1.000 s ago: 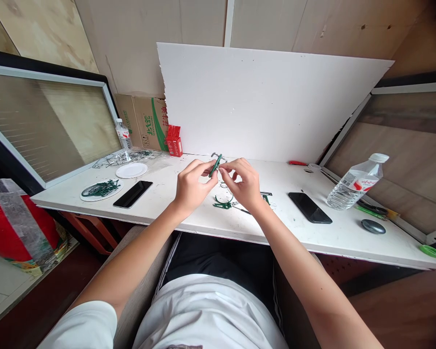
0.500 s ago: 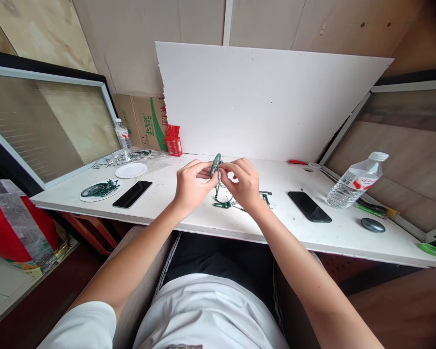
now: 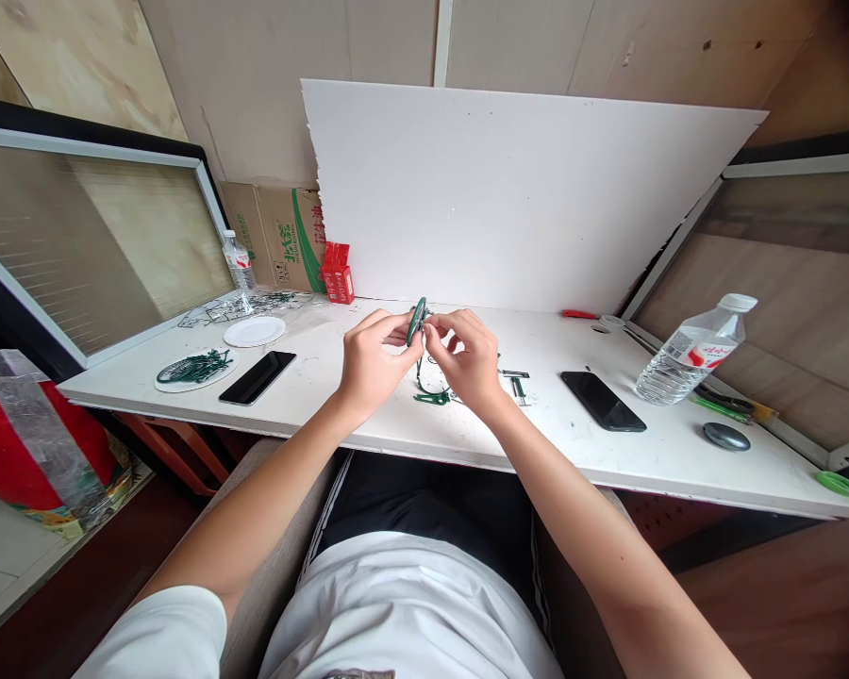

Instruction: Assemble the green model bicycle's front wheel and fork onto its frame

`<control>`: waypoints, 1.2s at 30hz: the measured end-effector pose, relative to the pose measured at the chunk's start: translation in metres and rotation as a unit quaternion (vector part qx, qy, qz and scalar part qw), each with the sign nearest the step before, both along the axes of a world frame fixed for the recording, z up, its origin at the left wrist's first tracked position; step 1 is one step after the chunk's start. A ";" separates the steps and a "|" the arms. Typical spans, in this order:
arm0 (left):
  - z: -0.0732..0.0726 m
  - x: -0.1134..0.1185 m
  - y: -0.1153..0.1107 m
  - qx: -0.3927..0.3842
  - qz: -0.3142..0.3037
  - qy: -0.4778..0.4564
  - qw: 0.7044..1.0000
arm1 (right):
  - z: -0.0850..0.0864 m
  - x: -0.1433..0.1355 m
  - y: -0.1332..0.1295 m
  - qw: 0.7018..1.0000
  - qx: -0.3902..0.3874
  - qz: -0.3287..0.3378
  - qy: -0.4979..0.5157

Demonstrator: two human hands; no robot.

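Both hands meet above the bench [image 3: 396,429], the left hand [image 3: 373,363] and right hand [image 3: 471,358] pinching a small green piece [image 3: 417,322] now turned upright from its earlier slant, with loose green parts [image 3: 433,396] at six o'clock below.

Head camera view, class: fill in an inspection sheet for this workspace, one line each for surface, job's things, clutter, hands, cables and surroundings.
Surface: white table, scuffed, with small specks.
Job's things: small green piece pinched between both hands; more green parts lie on the table below them.
Clutter: two dark phones, water bottle leaning at the right, white plate, plate of green parts, dark round object, green lid.
Hands: left hand and right hand raised over the table, fingertips meeting on the piece.
Cables: nothing seen.
Surroundings: white board against the wall, cardboard box, red packet.
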State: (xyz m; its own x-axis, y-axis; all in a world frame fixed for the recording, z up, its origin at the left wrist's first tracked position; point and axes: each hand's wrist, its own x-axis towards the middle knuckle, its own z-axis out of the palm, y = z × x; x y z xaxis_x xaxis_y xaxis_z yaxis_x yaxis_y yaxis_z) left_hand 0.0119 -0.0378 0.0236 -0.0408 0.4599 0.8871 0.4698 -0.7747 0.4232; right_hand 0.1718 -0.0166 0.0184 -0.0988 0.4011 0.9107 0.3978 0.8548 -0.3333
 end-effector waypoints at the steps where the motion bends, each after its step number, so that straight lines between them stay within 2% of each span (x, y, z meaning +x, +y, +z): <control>1: -0.001 -0.001 0.001 0.010 0.011 0.009 1.000 | 0.001 -0.001 -0.002 0.999 -0.027 0.012 0.012; 8: -0.011 -0.008 0.014 0.079 0.097 0.075 0.989 | 0.003 -0.002 -0.003 0.967 -0.218 0.097 0.090; 11: -0.012 -0.010 0.017 0.074 0.099 0.085 0.989 | 0.003 0.000 0.000 0.960 -0.241 0.119 0.084; 13: -0.011 -0.010 0.016 0.058 0.080 0.071 0.993 | 0.003 0.002 0.001 0.973 -0.196 0.102 0.064; 16: -0.005 -0.007 0.009 0.028 0.034 0.016 0.999 | 0.002 0.004 0.003 0.998 -0.043 0.034 0.010; 18: 0.000 -0.004 0.003 -0.007 -0.004 -0.009 1.000 | 0.001 0.007 0.005 0.998 0.049 -0.010 -0.023; 20: 0.004 -0.002 -0.003 -0.034 -0.022 -0.022 0.999 | -0.001 0.009 0.009 0.993 0.099 -0.046 -0.046; 26: 0.009 -0.001 -0.009 -0.067 -0.033 -0.034 0.997 | -0.004 0.015 0.017 0.975 0.157 -0.117 -0.105; 33: 0.011 0.001 -0.013 -0.084 -0.037 -0.042 0.995 | -0.002 0.013 0.014 0.964 0.213 -0.127 -0.100; 36: 0.013 0.002 -0.017 -0.086 -0.022 -0.032 0.996 | -0.003 0.014 0.014 0.962 0.208 -0.136 -0.110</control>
